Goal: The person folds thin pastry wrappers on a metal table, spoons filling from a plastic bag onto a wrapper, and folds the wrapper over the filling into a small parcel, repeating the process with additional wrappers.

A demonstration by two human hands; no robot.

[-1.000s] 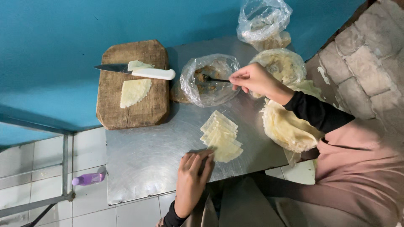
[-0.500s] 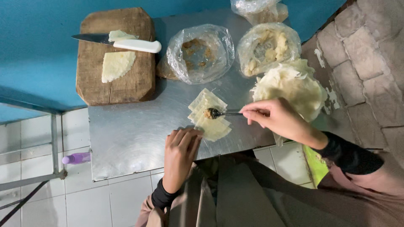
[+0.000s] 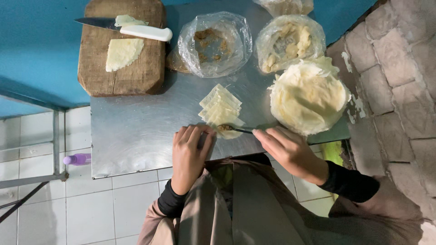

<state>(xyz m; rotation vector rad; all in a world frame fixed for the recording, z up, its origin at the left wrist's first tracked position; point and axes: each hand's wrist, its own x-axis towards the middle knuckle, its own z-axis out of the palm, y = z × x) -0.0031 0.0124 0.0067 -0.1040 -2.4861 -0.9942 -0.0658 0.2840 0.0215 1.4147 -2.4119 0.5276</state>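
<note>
Head camera looks straight down, close above the metal table (image 3: 131,136).

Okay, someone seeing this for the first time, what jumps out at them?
First, the right hand holding a spoon of brown filling over the fanned pastry wrappers at the middle of the steel table, with the left hand beside it. Then the big round stack of pale sheets at right, and the white-handled knife on the wooden board at upper left.

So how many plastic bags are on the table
3. One with brown filling sits beside the board, one with pale pieces is above the wrapper stack, and one is cut off at the top edge. More may lie out of frame.
</note>
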